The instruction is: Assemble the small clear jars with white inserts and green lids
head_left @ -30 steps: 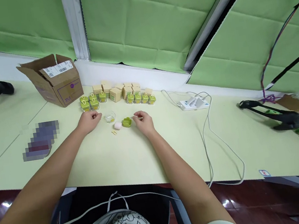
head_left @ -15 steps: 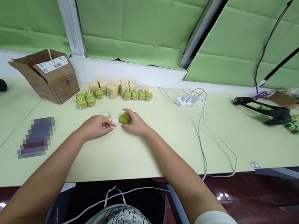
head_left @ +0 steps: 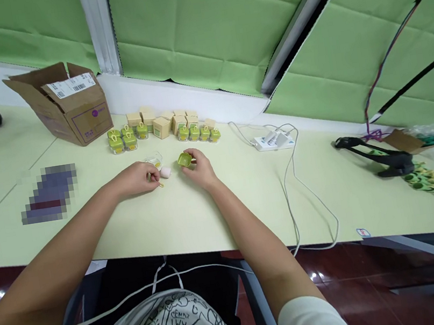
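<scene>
My right hand (head_left: 201, 170) grips a small green lid (head_left: 184, 159) between thumb and fingers, its hollow side tipped up into view. It is raised a little off the tabletop. My left hand (head_left: 138, 178) rests on the table with its fingers curled closed; what they hold, if anything, is hidden. Just below its fingertips shows a tiny yellow piece (head_left: 161, 185); whether the fingers touch it I cannot tell. A small pale pink, rounded piece (head_left: 165, 172) lies right beside these fingers. Behind my left hand stands a clear plastic container (head_left: 155, 158), partly covered by the hand.
Several green-lidded clear boxes (head_left: 129, 138) stand in two groups at the back, before small cardboard boxes (head_left: 162, 127). An open carton (head_left: 83, 114) is at back left. A power strip (head_left: 273, 141) with white cables lies right; a black stand (head_left: 383, 156) is farther right.
My right hand has lifted the green lid slightly, moved it away from the pink piece and tilted it. My left hand has barely moved. The view has shifted slightly.
</scene>
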A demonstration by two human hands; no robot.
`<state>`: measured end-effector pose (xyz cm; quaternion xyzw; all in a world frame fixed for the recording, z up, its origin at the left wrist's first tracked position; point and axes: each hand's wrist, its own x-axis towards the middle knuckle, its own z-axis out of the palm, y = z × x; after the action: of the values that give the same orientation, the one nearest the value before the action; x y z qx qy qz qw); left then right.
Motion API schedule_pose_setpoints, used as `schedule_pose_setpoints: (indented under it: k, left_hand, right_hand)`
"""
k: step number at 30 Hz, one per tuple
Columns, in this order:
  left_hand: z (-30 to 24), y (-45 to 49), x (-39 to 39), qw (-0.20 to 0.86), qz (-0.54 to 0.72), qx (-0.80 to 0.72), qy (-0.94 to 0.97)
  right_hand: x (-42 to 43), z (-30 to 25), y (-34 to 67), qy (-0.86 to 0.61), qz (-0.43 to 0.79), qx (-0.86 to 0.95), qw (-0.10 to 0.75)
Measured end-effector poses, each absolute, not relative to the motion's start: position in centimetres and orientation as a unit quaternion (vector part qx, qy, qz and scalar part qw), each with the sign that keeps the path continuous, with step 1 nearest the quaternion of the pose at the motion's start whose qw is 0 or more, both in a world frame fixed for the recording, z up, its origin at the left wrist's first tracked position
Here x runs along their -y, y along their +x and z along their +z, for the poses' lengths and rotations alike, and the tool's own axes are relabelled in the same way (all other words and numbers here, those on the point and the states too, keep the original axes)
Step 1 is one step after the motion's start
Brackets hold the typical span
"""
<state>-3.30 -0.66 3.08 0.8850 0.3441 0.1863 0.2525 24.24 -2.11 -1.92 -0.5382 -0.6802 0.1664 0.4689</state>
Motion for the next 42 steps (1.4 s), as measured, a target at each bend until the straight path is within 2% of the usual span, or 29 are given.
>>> schedule_pose_setpoints:
  k: [5,12,16,19,22,33,42]
  left_hand:
    - [3.2,-3.2,0.9,0.210,0.183,-0.327,0.903]
    - [3.8,-3.1,1.6,0.260,0.171,-0.358,0.880]
    - [4.5,-2.6,1.9,0.314,0.278,-0.382,0.823]
    - [4.4,-2.0,2.1,0.318,0.377,-0.375,0.785]
    - [4.1,-1.4,2.6,0.297,0.405,-0.365,0.784]
    - [4.1,-0.5,3.7,0.173,0.392,-0.353,0.832]
    - [4.1,-0.5,3.7,0.139,0.389,-0.327,0.850]
  right_hand:
    - [2.1,-2.0,24.2,-0.528,0.135,0.677,0.494]
    - [2.3,-1.7,24.2,-0.515,0.089,0.691,0.499]
    - [3.1,-1.1,23.6,-0.484,0.041,0.729,0.483]
    - [4.0,-0.6,22.6,-0.453,0.013,0.761,0.465]
    - [4.6,-0.3,21.6,-0.427,0.000,0.784,0.451]
    - [5.4,0.0,20.6,-0.426,0.025,0.804,0.414]
    - [5.6,-0.1,20.4,-0.418,0.035,0.806,0.417]
